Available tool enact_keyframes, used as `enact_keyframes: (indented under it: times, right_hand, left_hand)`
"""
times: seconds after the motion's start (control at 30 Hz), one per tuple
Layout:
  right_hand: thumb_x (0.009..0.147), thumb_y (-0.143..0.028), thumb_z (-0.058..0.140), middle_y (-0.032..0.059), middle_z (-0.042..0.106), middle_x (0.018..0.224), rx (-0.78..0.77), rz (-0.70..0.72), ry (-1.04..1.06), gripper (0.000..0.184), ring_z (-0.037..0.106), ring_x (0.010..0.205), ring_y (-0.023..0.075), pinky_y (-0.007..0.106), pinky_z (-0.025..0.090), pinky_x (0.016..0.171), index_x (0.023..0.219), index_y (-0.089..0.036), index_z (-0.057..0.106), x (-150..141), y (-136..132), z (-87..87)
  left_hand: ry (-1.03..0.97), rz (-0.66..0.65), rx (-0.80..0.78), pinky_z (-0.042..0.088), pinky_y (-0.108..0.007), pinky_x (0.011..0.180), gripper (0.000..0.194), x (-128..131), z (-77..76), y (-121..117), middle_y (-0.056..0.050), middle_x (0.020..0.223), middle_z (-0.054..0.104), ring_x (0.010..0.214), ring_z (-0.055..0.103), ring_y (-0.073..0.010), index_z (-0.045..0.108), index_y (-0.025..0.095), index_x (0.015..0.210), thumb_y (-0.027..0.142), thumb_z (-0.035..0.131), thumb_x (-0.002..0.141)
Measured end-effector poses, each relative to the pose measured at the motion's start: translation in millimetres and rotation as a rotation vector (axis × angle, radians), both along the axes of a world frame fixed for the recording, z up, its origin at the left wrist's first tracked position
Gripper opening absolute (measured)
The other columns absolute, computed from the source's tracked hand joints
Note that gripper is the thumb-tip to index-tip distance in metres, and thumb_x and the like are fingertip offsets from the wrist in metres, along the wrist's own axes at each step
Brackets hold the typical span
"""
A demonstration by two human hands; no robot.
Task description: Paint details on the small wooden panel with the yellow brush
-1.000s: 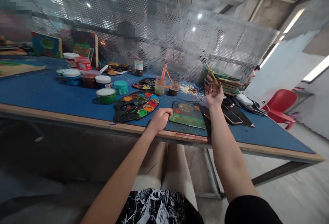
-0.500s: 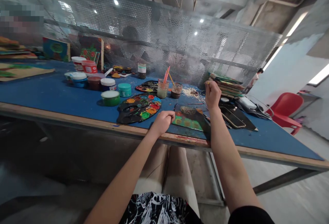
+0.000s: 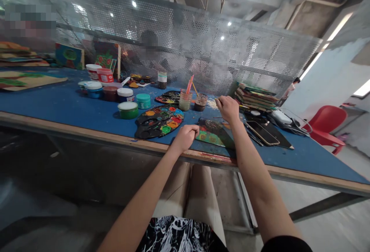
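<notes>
My left hand (image 3: pixel 186 138) is closed at the left edge of a small painting (image 3: pixel 214 135), thumb on top, and appears to grip that edge. Green, red and yellow patches cover the painting's lower part; a dark speckled patch is near its top. My right hand (image 3: pixel 229 108) is raised above the painting's upper right, fingers pinched. A small yellowish bit shows at its fingertips, too small to name. Behind this hand lies a pile of pale shavings (image 3: pixel 212 103), partly hidden. A dark paint palette (image 3: pixel 144 130) with bright colours lies left of my left hand.
A jar of brushes (image 3: pixel 185 101) and a jar of brown liquid (image 3: pixel 200 103) stand behind the painting. Several paint tubs, among them a green one (image 3: pixel 128 110), stand left. A phone (image 3: pixel 263 132) and stacked boards (image 3: pixel 256 97) lie right. A perforated metal screen (image 3: pixel 185 40) stands behind.
My right hand has moved left and slightly down, from beside the stacked boards to in front of the shavings. My left hand keeps its place at the painting's edge. The view has shifted slightly.
</notes>
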State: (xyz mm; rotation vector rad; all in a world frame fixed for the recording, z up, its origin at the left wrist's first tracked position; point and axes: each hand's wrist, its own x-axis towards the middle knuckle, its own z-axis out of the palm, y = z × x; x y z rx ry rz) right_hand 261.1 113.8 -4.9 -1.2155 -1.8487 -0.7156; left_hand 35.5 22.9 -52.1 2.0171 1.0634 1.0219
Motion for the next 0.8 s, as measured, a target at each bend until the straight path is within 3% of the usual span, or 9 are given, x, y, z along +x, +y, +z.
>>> enact_keyframes:
  times: [0.23, 0.37, 0.47, 0.53, 0.63, 0.8]
  right_hand:
    - [0.097, -0.045, 0.037, 0.0032, 0.057, 0.062, -0.037, -0.070, -0.032, 0.044, 0.048, 0.064, 0.0163, 0.030, 0.023, 0.059, 0.063, -0.021, 0.050, -5.8, -7.9, 3.2]
    - [0.099, -0.044, 0.032, 0.0050, 0.062, 0.068, -0.068, -0.059, -0.058, 0.045, 0.051, 0.067, 0.0167, 0.029, 0.026, 0.061, 0.069, -0.021, 0.055, -9.1, -10.1, 4.4]
    - [0.101, -0.040, 0.028, 0.0065, 0.065, 0.074, -0.085, -0.053, -0.064, 0.042, 0.055, 0.071, 0.0178, 0.028, 0.027, 0.063, 0.085, -0.019, 0.061, -11.9, -11.9, 4.4]
    - [0.101, -0.038, 0.029, 0.0067, 0.067, 0.078, -0.100, -0.051, -0.071, 0.039, 0.056, 0.072, 0.0180, 0.028, 0.027, 0.062, 0.094, -0.019, 0.062, -13.3, -13.7, 4.6]
    - [0.099, -0.035, 0.033, 0.0068, 0.070, 0.083, -0.132, -0.043, -0.103, 0.035, 0.058, 0.075, 0.0176, 0.028, 0.027, 0.062, 0.095, -0.019, 0.065, -14.9, -17.1, 5.4]
    - [0.095, -0.033, 0.041, 0.0068, 0.072, 0.085, -0.203, -0.025, -0.164, 0.031, 0.060, 0.076, 0.0178, 0.028, 0.028, 0.062, 0.086, -0.020, 0.068, -17.1, -19.2, 5.1]
  left_hand:
    - [0.011, 0.052, 0.053, 0.055, -0.029, 0.065, 0.025, 2.4, 6.0, 3.4, -0.001, 0.082, 0.064, 0.070, 0.062, -0.0128, 0.063, 0.012, 0.093, 0.036, 0.056, 0.094]
    - [0.014, 0.170, 0.165, 0.056, -0.033, 0.072, 0.025, 20.4, 34.9, 19.6, -0.004, 0.092, 0.065, 0.077, 0.064, -0.0144, 0.059, 0.013, 0.110, 0.033, 0.051, 0.097]
    - [0.072, 0.284, 0.273, 0.055, -0.041, 0.086, 0.029, 42.3, 59.8, 36.1, -0.008, 0.110, 0.064, 0.094, 0.065, -0.0190, 0.055, 0.014, 0.122, 0.029, 0.048, 0.099]
    - [0.151, 0.323, 0.338, 0.052, -0.045, 0.092, 0.030, 55.1, 67.8, 45.3, -0.010, 0.121, 0.061, 0.106, 0.061, -0.0225, 0.054, 0.015, 0.124, 0.028, 0.051, 0.097]
    - [0.283, 0.340, 0.400, 0.053, -0.046, 0.092, 0.030, 64.6, 64.1, 54.0, -0.011, 0.126, 0.058, 0.111, 0.059, -0.0241, 0.056, 0.015, 0.122, 0.029, 0.055, 0.095]
    - [0.464, 0.371, 0.430, 0.055, -0.044, 0.088, 0.033, 58.4, 46.2, 62.8, -0.010, 0.121, 0.060, 0.105, 0.062, -0.0228, 0.056, 0.015, 0.122, 0.032, 0.058, 0.094]
